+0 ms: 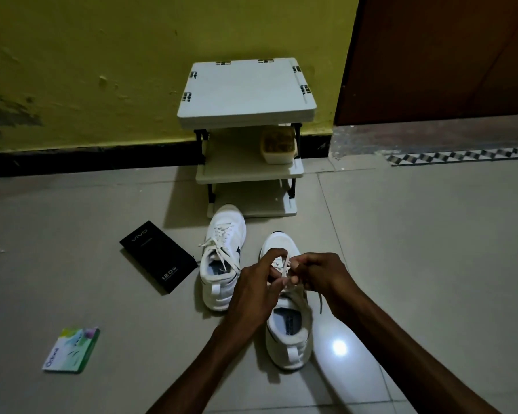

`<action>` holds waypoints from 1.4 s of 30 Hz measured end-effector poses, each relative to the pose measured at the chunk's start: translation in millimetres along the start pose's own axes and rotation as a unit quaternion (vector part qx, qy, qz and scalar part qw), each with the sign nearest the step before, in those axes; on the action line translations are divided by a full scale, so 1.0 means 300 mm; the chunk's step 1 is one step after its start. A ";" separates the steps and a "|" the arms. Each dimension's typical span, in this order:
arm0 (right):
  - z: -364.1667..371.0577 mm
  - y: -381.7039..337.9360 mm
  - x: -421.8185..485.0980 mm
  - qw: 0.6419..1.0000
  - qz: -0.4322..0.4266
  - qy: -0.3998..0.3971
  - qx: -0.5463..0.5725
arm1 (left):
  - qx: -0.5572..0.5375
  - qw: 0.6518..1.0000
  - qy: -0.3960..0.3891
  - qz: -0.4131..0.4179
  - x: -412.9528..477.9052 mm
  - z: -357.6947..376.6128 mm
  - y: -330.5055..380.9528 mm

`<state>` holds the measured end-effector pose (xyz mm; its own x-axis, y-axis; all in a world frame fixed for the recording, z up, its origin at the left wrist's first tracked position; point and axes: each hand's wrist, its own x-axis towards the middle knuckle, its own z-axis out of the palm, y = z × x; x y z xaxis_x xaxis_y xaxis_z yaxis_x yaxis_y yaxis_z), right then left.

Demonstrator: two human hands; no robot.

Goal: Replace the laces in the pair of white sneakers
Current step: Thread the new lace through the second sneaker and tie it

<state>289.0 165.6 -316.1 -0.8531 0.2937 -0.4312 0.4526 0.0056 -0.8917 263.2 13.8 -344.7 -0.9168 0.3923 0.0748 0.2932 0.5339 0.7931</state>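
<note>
Two white sneakers stand side by side on the tiled floor, toes pointing away from me. The left sneaker (222, 258) has its white laces threaded and lying loose across the tongue. Over the right sneaker (289, 324) both of my hands meet at the eyelet area. My left hand (259, 285) pinches the white lace (284, 267) from the left. My right hand (317, 274) pinches the same lace from the right. One lace end (320, 303) hangs down the shoe's right side. My fingers hide most of the eyelets.
A small white three-tier rack (247, 94) stands against the yellow wall, with a tub (278, 144) on its middle shelf. A black phone box (157, 255) lies left of the sneakers. A green-and-white packet (72, 349) lies at the lower left. A brown door (437, 55) is at right.
</note>
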 end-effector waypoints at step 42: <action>-0.063 -0.023 0.035 0.978 -0.048 -0.151 -0.134 | 0.059 0.986 -0.142 0.062 0.057 -0.071 0.031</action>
<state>281.7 186.7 -311.8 -0.9146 -0.0153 -0.4042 0.3840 0.2808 -0.8796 244.6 9.6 -323.1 -0.7635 0.6455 -0.0191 0.4429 0.5450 0.7119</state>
